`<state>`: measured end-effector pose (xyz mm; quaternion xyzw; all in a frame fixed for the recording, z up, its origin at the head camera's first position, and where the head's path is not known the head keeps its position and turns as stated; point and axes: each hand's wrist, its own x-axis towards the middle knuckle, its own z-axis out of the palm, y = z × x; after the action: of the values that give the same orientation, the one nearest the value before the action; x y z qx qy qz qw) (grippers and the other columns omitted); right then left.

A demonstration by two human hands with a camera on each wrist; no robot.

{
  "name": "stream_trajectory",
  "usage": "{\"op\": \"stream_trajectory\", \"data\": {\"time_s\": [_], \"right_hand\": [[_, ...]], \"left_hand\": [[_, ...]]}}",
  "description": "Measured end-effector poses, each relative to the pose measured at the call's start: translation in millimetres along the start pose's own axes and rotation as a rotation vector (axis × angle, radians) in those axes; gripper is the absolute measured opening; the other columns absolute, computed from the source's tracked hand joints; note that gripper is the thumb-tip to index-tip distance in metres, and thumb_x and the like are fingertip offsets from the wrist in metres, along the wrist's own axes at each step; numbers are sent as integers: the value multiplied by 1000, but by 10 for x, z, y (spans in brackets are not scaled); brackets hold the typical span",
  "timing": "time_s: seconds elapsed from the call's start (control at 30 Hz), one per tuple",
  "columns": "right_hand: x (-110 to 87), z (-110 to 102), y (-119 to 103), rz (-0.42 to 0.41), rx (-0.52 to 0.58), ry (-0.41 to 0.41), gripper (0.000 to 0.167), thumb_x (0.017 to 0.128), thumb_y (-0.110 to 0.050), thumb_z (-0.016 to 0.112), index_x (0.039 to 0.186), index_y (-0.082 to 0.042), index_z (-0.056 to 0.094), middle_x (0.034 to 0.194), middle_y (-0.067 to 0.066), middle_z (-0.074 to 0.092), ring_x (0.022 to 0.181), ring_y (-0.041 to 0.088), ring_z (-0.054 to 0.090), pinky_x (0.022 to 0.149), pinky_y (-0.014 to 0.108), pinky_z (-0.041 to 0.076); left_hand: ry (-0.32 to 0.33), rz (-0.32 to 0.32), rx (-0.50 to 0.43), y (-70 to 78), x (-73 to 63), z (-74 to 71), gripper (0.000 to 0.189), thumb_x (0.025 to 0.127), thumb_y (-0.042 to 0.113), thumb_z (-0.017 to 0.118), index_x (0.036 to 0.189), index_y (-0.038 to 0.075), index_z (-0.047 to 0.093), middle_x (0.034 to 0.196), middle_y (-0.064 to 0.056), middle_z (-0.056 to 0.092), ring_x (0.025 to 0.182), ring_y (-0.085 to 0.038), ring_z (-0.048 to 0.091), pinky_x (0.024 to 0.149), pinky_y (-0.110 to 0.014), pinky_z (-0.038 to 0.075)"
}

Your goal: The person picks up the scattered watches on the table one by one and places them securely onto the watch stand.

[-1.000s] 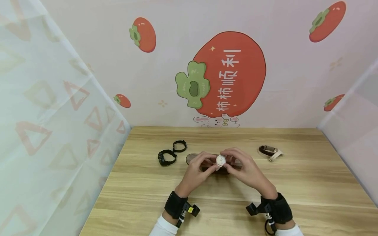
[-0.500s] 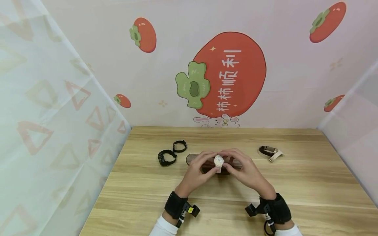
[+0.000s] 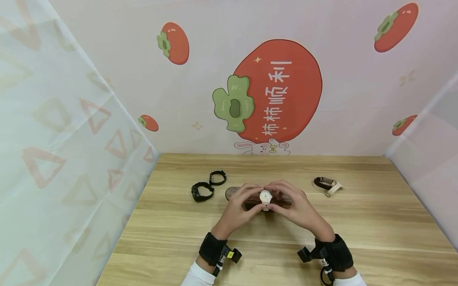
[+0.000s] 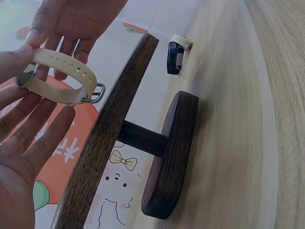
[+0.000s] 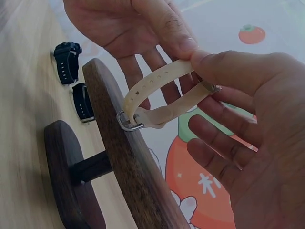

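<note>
A wristwatch with a round white face [image 3: 266, 197] and a cream strap [image 4: 62, 61] is up in front of me, face toward the head camera. My left hand [image 3: 237, 208] pinches it between thumb and fingers from the left. From the right, my right hand [image 3: 302, 208] pinches it too, the thumbs meeting at its lower edge. The strap is buckled into a loop, its silver buckle [image 5: 128, 122] hanging on the far side. Just beyond the hands stands a dark wooden T-shaped display stand [image 4: 102, 138]; the hands partly cover it in the head view. The watch looks apart from its bar.
Two black watches lie at the left on the wooden table [image 3: 171, 230]: one chunky [image 3: 202, 192], one slimmer [image 3: 218, 177]. At the right lie a dark-banded watch [image 3: 323, 182] and a cream-banded one [image 3: 334, 189], together. Printed cloth walls border the table's back and sides.
The watch has turned from a tilt to upright, its face now squarely toward the head camera. My right thumb has shifted down and inward beside the left thumb.
</note>
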<state>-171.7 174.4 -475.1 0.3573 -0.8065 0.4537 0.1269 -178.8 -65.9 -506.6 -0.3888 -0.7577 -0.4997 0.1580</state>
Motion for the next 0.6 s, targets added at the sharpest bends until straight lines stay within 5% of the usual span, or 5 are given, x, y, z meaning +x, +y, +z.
{"op": "stream_trajectory", "data": {"time_s": [0.23, 0.6], "right_hand": [[-21, -7, -4, 43, 2, -7, 47, 91, -3, 84, 134, -16, 71, 128, 4, 68, 93, 19, 64, 75, 38, 62], [-19, 2, 22, 4, -10, 16, 49, 88, -3, 86, 131, -19, 70, 124, 2, 69, 93, 16, 65, 77, 36, 61]], "left_hand": [[-17, -10, -15, 19, 4, -7, 51, 96, 8, 79, 145, 9, 64, 137, -10, 65, 123, -24, 67, 104, -36, 61], [-24, -14, -23, -9, -6, -63, 52, 95, 9, 81, 144, 12, 64, 138, -7, 64, 127, -22, 65, 107, -35, 59]]}}
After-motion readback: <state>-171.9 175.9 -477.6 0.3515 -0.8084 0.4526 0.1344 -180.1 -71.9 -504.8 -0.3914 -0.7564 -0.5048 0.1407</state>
